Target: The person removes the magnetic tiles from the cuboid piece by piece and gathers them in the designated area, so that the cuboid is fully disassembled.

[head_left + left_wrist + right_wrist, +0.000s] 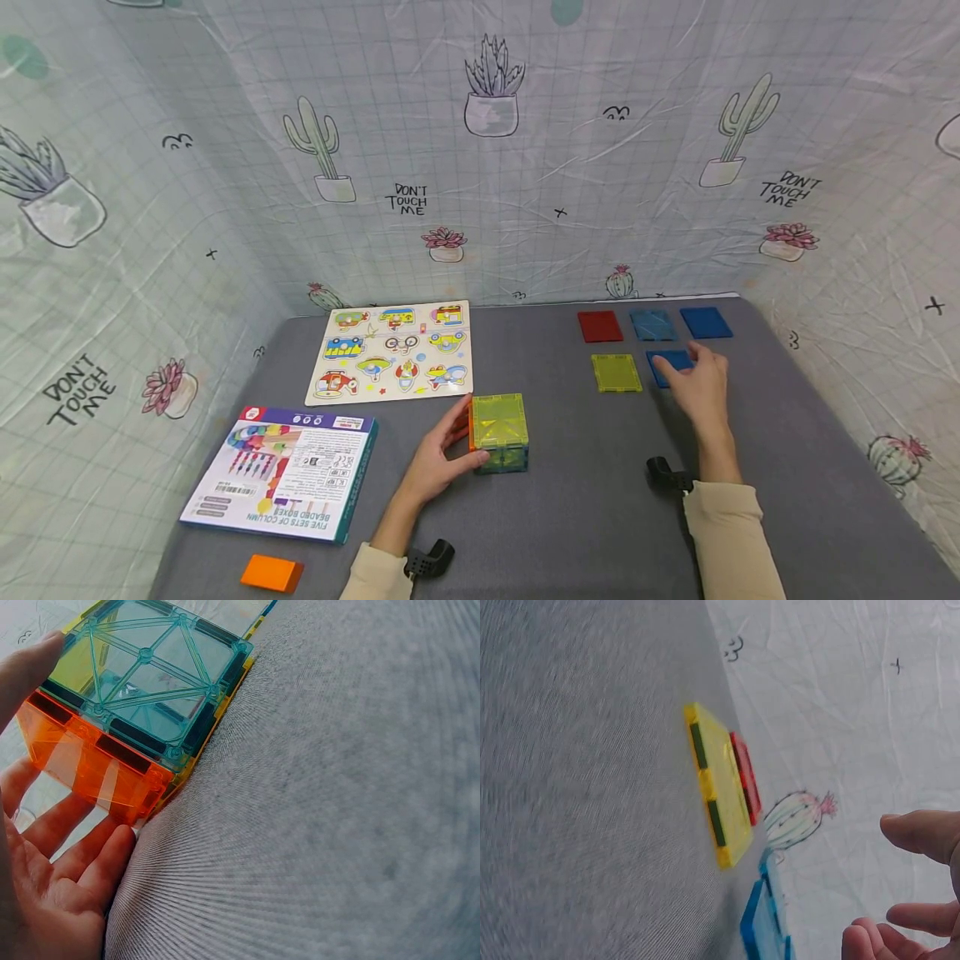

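A see-through magnetic tile cube [500, 421] stands on the grey table, with a yellow top, an orange left side and a teal front. My left hand [438, 454] holds it at the left, thumb at the teal front and fingers along the orange side [94, 757]. Over a blue magnetic tile [663, 360] on the right, my right hand [701, 387] hovers with thumb and fingers spread apart. A yellow tile [617, 373] lies just left of that blue one. Behind them lie a red tile [600, 326], a light blue tile [652, 325] and another blue tile [706, 322].
A wooden vehicle puzzle board [390, 354] lies at the back left. Nearer is a flat printed box [281, 475] of beads, with an orange block [272, 573] in front of it. A cactus-printed cloth [555, 167] surrounds the table's back and sides.
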`<state>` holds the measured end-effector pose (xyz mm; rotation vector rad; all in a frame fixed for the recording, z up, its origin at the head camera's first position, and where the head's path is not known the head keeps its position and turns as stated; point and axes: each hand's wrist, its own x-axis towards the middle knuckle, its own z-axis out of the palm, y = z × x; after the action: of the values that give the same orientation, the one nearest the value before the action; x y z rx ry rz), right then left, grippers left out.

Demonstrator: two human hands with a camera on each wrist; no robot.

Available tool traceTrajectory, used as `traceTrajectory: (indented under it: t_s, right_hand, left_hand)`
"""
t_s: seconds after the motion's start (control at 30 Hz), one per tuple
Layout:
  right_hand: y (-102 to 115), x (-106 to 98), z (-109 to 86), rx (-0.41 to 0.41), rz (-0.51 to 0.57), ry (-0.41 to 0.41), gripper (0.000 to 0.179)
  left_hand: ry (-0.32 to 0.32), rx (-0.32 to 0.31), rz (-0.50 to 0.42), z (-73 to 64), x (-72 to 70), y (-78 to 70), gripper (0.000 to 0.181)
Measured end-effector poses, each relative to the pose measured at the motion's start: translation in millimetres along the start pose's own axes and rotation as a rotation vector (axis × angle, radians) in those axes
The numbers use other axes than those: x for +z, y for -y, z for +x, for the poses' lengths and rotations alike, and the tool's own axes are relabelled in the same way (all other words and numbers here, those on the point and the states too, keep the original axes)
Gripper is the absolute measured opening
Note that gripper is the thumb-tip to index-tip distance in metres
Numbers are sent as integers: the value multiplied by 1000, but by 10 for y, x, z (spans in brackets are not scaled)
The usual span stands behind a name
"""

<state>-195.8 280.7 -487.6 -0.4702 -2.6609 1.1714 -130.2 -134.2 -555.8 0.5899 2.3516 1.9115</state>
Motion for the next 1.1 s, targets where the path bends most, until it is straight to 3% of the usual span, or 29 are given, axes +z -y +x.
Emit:
traceTrajectory:
  t_s: [0.47,1.1]
  right_hand:
    - [273,46,-109,-141,-1,-16,73]
    - [479,212,-244,-341,127,99,65]
  left_hand:
    - [4,35,6,13,-5,29,81]
    - [-5,48,-6,15,-1,30,76]
